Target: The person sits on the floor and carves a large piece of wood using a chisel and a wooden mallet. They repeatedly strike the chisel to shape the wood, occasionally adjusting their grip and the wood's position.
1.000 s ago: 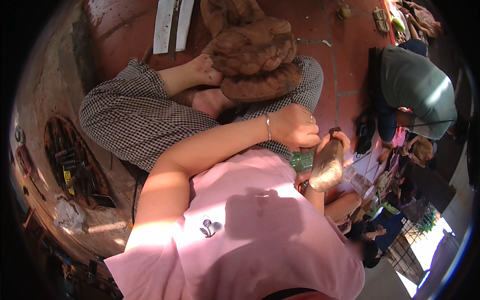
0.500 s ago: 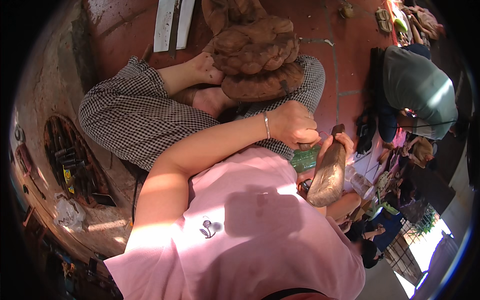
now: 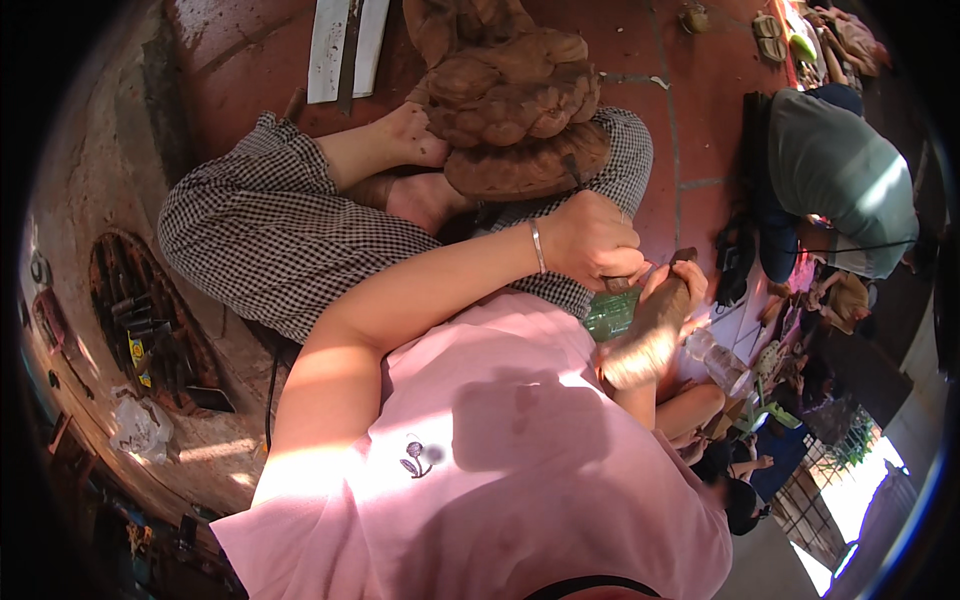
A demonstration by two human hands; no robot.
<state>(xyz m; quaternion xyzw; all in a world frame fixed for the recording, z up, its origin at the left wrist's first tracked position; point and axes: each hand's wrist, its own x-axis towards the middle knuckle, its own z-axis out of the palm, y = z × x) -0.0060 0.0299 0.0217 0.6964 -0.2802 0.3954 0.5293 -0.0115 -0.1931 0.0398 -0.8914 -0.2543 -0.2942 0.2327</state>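
A brown wood carving (image 3: pixel 520 95) with rounded, lumpy relief rests by my crossed legs, its lower edge against my checked trousers. My left hand (image 3: pixel 596 240), with a bracelet at the wrist, is closed around a chisel (image 3: pixel 573 170). The chisel's dark blade meets the carving's lower rim, and its handle end pokes out below my fist. Just to the right, my right hand (image 3: pixel 680 285) grips a wooden mallet (image 3: pixel 642 352) near its narrow end. The mallet's thick pale head is blurred and tilts down toward my shirt, below the chisel handle.
A round basket of tools (image 3: pixel 150 320) and a plastic bag (image 3: pixel 140 430) lie on the wooden surface at left. White boards (image 3: pixel 328 50) are on the tiled floor. A green bottle (image 3: pixel 608 314) and clear bottle (image 3: pixel 720 362) stand near my right hand. A person in grey-green (image 3: pixel 840 180) bends at right.
The mallet head has swung left and up, closer to the chisel's handle end. My left hand has shifted slightly to the right, with the chisel still against the carving.
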